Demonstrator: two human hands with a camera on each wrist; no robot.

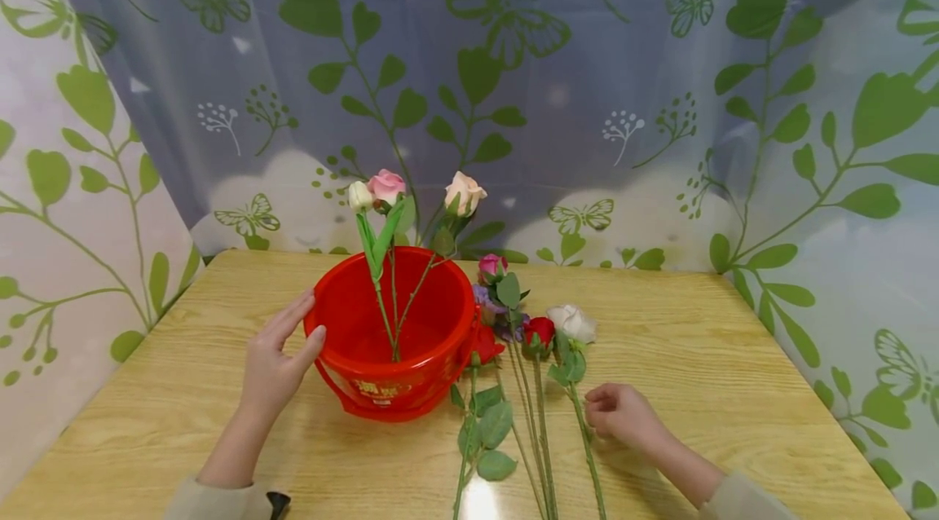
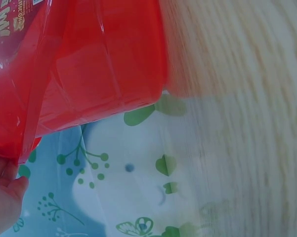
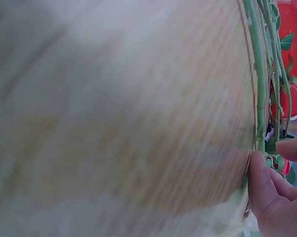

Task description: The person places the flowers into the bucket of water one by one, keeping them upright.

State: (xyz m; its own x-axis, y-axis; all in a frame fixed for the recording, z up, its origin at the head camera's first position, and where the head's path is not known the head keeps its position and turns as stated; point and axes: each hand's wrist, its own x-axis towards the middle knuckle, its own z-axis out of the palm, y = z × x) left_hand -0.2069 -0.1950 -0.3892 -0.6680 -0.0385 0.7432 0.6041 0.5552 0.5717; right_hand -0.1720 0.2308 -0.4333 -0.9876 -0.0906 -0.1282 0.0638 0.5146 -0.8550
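Left of centre in the head view, a left hand (image 1: 275,357) rests outstretched fingers against a round red plastic bucket (image 1: 418,391); lower right, a right hand (image 1: 625,416), thumb and fingers apart, touches a green-stemmed white rose (image 1: 572,324).

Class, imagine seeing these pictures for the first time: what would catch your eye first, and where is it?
The glossy red bucket stands out first, left of centre on the wooden table, with a white tulip, pink rose and peach rose rising from it. The left hand touches its rim. Right of it lies a white rose, the right hand near its stem.
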